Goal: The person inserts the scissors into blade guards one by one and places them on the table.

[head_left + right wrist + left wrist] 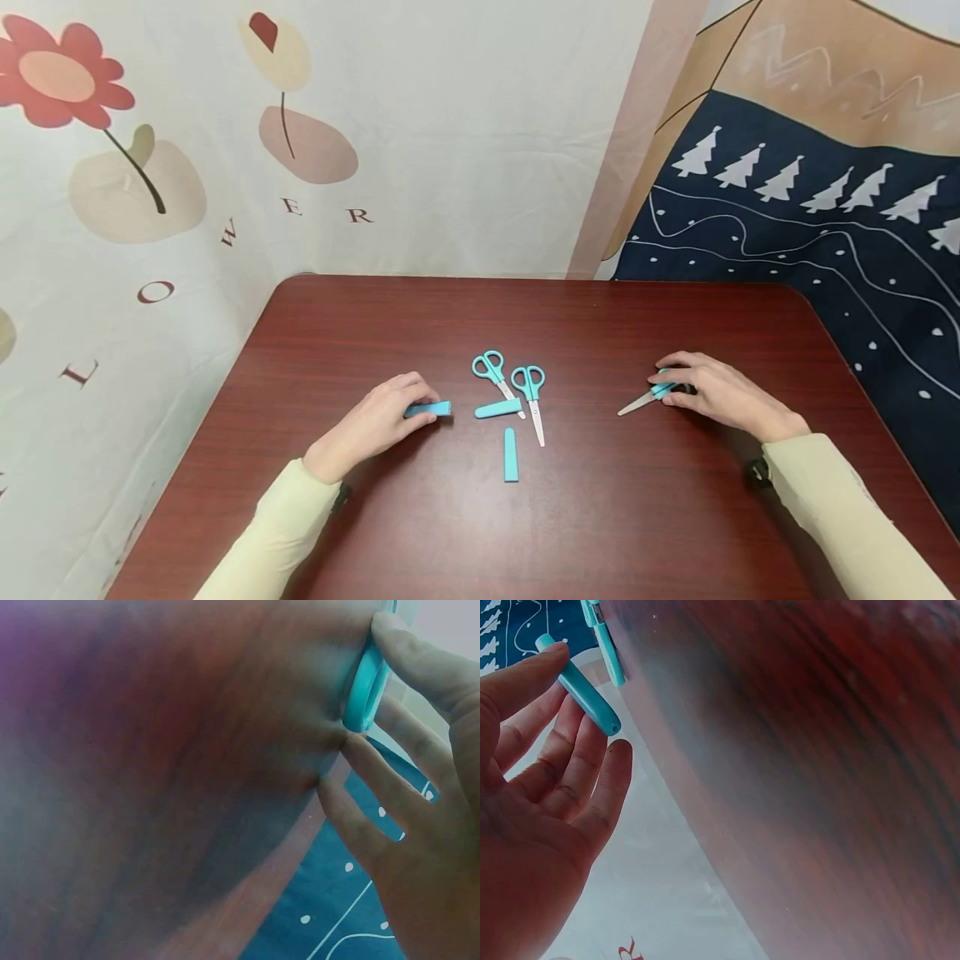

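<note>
My left hand [382, 421] pinches a turquoise scissors cover [591, 701] between thumb and fingers, its mouth end pointing right in the head view. On the right side of the table, my right hand [716, 392] grips a pair of scissors [639, 403] by the turquoise handles [365, 686], the blades bare and pointing left. Between the hands lie two more scissors: one pair [529, 383] points toward me, and the other pair [489, 367] slants behind it. A second cover [497, 409] lies across that slanted blade, and a third cover [511, 457] lies lengthwise nearer me.
The dark red wooden table [615, 525] has rounded far corners. Behind it hangs a white cloth [465, 183] with flower prints, and at the right a navy cloth [750, 233] with white trees. Dark bands show at both wrists.
</note>
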Demonstrator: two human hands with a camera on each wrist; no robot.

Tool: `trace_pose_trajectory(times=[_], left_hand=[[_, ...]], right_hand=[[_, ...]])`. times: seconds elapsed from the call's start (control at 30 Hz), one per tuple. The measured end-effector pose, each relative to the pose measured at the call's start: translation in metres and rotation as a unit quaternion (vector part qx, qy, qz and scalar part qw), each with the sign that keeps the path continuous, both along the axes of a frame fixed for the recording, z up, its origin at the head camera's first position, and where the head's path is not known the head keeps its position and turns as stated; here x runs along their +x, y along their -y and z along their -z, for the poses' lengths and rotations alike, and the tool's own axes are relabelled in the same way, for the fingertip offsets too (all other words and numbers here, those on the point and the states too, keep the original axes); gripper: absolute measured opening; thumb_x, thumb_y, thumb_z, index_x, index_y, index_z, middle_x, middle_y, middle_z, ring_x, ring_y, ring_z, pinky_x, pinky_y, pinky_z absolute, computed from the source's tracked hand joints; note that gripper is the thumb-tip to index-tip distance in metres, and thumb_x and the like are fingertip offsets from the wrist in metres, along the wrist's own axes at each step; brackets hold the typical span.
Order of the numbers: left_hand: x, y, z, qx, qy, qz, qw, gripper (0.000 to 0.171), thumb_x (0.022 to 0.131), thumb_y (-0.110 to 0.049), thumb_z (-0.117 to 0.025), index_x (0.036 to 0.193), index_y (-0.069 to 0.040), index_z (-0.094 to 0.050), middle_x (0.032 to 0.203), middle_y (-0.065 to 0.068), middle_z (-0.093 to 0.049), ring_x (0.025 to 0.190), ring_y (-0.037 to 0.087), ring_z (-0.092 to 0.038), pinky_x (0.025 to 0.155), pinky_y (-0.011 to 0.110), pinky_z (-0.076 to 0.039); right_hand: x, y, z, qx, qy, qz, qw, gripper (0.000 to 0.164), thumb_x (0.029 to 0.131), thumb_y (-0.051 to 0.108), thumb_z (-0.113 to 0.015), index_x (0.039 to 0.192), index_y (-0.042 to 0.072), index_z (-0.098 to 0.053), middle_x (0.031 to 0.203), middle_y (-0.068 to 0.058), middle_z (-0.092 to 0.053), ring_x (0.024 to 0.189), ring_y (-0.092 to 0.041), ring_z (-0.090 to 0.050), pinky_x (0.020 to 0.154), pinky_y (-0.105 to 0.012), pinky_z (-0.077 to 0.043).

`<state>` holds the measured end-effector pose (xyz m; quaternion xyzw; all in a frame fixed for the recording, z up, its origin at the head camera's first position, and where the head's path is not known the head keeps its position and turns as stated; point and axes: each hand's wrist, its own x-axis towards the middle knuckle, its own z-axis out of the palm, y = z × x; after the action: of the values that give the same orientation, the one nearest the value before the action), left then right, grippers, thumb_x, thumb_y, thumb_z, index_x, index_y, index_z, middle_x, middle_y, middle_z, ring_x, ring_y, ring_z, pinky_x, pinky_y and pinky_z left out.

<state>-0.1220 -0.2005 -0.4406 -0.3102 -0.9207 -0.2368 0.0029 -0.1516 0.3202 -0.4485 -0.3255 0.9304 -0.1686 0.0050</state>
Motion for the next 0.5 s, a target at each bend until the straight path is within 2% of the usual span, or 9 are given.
trace_pose_trajectory(times=[0.2, 0.5], left_hand=[[0.001, -0.002, -0.002, 0.002, 0.000, -0.001, 1.0000, 0.016, 0.090, -0.017, -0.082, 0.103, -0.017, -0.073, 0.098, -0.010, -0.061, 0.088, 0.011, -0.059, 0.081, 0.031, -0.054], [0.001, -0.005, -0.004, 0.012, -0.001, 0.005, 0.9999, 0.015, 0.091, -0.016, -0.082, 0.103, -0.016, -0.073, 0.098, -0.009, -0.061, 0.088, 0.014, -0.061, 0.080, 0.031, -0.053]], right_hand=[[0.004, 0.000, 0.004, -0.012, -0.037, 0.001, 0.999, 0.026, 0.087, 0.015, -0.084, 0.112, 0.020, -0.079, 0.120, -0.004, -0.064, 0.103, -0.020, -0.062, 0.082, -0.044, -0.057], [0.015, 0.009, 0.001, -0.029, -0.030, 0.033, 0.999, 0.020, 0.092, 0.017, -0.081, 0.109, 0.025, -0.076, 0.122, 0.007, -0.062, 0.100, -0.008, -0.062, 0.081, -0.035, -0.056]])
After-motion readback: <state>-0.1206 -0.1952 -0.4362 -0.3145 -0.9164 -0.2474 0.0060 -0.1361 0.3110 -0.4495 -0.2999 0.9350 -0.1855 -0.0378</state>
